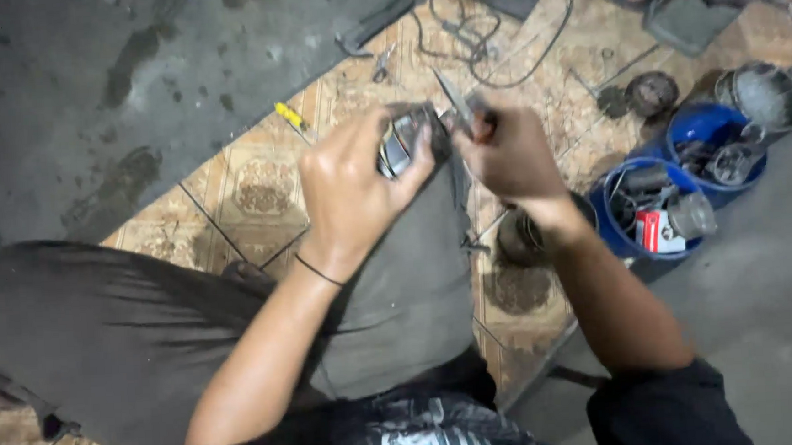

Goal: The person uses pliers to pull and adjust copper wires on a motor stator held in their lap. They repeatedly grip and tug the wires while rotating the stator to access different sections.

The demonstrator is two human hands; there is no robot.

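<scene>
Clutter rings the work: two blue tubs (619, 236) of metal parts at right, one holding a red-and-white carton (651, 232); loose wires (467, 39) and a yellow-handled screwdriver (291, 116) lie on patterned tiles (261, 189). Left hand (353, 193) clasps a grey metal part (402, 144) above the knees. Right hand (506, 156) is closed around a thin pointed tool (455, 100) touching that part.

Floor-level repair workshop: blue tubs (652, 209) of metal parts, screwdriver (291, 116), cables (472, 39).
</scene>
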